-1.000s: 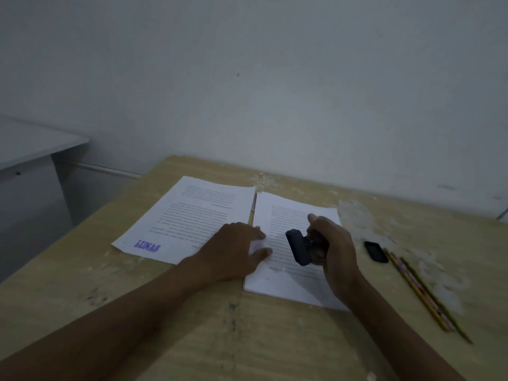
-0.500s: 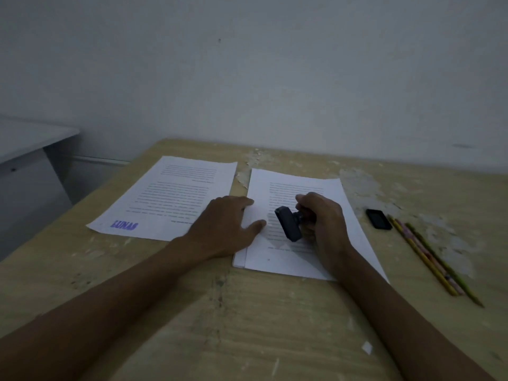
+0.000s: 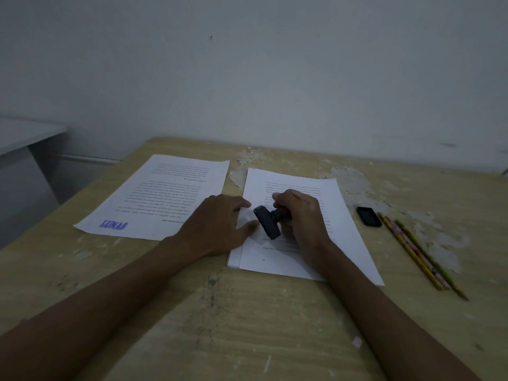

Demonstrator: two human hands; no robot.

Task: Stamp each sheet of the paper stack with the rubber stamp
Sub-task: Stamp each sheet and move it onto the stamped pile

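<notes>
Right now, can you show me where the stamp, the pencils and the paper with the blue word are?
rubber stamp (image 3: 267, 222): head view, on its dark block.
pencils (image 3: 417, 254): head view, mid-shaft of the bundle.
stamped sheet (image 3: 165, 196): head view, on its printed middle.

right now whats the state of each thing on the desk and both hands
stamp: tilted, held above the stack
right hand: grips the stamp handle
left hand: flat, fingers on the stack's left edge
stack: top sheet shows no stamp mark
loose sheet: flat, blue mark at near corner
black case: lying flat
pencils: side by side
</notes>
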